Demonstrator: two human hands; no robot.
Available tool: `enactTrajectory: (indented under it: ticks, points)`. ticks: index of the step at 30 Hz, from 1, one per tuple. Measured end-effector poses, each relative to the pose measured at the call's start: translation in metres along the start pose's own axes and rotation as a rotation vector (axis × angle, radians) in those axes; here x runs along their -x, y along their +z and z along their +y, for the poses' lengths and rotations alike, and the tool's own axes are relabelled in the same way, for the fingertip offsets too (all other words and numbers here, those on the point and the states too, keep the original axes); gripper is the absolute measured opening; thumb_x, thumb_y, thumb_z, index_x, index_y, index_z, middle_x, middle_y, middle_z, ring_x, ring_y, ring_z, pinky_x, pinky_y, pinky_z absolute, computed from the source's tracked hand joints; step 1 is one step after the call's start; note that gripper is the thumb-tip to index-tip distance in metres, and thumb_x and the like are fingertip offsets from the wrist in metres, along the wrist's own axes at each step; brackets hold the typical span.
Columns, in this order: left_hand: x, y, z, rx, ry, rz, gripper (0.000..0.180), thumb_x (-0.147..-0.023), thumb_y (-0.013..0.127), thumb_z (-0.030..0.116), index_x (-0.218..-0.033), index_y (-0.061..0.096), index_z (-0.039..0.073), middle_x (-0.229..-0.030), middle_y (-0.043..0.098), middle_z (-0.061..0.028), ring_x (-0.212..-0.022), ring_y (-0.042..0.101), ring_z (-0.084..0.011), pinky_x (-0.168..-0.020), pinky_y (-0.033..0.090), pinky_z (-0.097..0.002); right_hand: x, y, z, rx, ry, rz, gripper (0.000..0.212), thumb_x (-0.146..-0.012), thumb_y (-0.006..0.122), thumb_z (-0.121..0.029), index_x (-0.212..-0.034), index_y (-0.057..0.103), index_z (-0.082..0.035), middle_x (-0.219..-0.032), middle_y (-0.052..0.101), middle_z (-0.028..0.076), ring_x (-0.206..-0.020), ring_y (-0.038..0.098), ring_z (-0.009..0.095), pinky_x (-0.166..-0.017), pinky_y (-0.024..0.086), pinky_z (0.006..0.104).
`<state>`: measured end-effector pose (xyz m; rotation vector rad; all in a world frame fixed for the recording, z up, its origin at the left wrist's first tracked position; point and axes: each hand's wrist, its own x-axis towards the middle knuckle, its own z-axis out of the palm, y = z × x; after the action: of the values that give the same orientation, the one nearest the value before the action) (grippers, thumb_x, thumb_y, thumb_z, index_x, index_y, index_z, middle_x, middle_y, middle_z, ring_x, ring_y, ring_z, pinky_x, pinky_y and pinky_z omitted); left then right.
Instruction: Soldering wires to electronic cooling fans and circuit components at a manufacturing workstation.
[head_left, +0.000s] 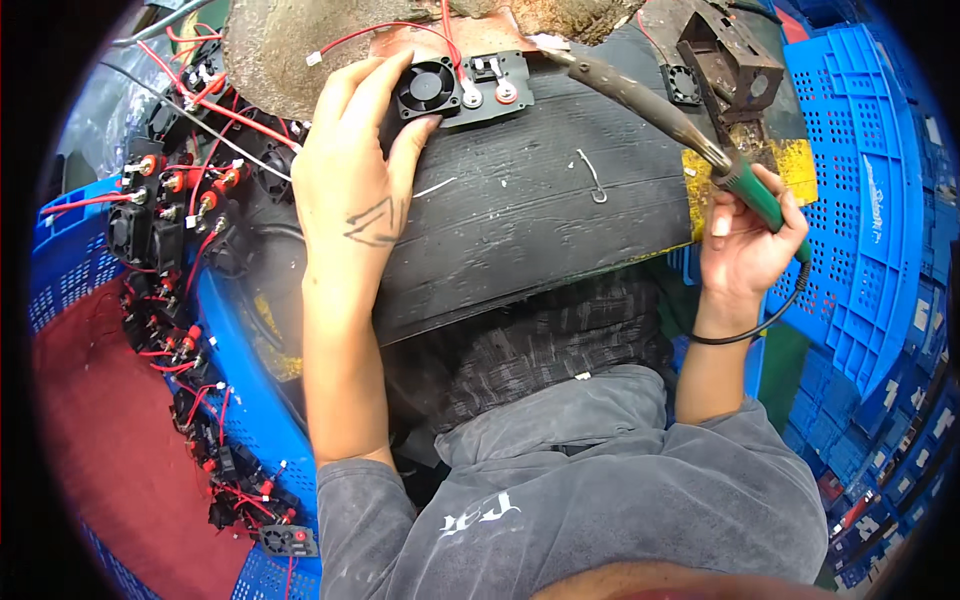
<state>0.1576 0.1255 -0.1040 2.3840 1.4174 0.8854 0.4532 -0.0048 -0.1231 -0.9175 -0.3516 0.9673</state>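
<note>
My left hand (352, 165) grips the left end of a small black panel (515, 75), with its thumb below and its fingers above. A round cooling fan (427, 88) is mounted on that panel, beside two ring terminals (473, 97). Red wires (447, 38) run up from it. In my right hand (745, 240) is a soldering iron (650, 108) by its green handle. The whitish tip points up and left, just past the panel's upper right corner, over a copper-coloured sheet (400, 40). Whether the tip touches anything, I cannot tell.
Beneath the panel lies a dark, scratched board (520, 220) with bits of solder wire (593, 178). A rusty metal stand (735, 65) and another small fan (682, 84) are at the far right. Fan panels with red wires (150, 215) crowd the left; blue crates (850, 200) flank both sides.
</note>
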Motion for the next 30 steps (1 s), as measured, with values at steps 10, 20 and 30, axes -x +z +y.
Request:
enactTrajectory:
  ticks: [10,20,30]
  points:
    - [-0.002,-0.005,0.008,0.216,-0.049,-0.065,0.047,-0.071,0.078,0.002,-0.116,0.065,0.006,-0.108,0.062,-0.0042,-0.066,0.052,-0.0101,-0.063,0.046,-0.0241,0.028,-0.073,-0.065,-0.032,-0.196,0.044,0.046,-0.094,0.044,-0.035,-0.108,0.065,0.003,-0.089,0.069,0.023,-0.049,0.054,0.02,-0.04,0.038,0.026]
    - [-0.001,-0.016,0.042,0.259,0.109,0.006,0.049,-0.071,0.075,-0.005,-0.118,0.064,0.0,-0.109,0.06,-0.0043,-0.088,0.054,-0.0119,-0.08,0.045,-0.0238,0.061,-0.169,-0.089,-0.113,-0.17,0.352,0.044,-0.094,0.045,-0.034,-0.109,0.064,0.002,-0.082,0.067,0.022,-0.054,0.053,0.018,-0.043,0.038,0.0249]
    - [0.037,-0.026,0.067,0.375,0.076,0.035,0.051,-0.07,0.07,-0.008,-0.12,0.06,-0.004,-0.122,0.056,-0.0145,-0.115,0.055,-0.0249,-0.099,0.043,-0.0359,0.054,-0.188,-0.076,-0.23,-0.098,0.314,0.044,-0.095,0.042,-0.035,-0.108,0.065,0.0,-0.081,0.068,0.023,-0.055,0.057,0.021,-0.046,0.043,0.0278]
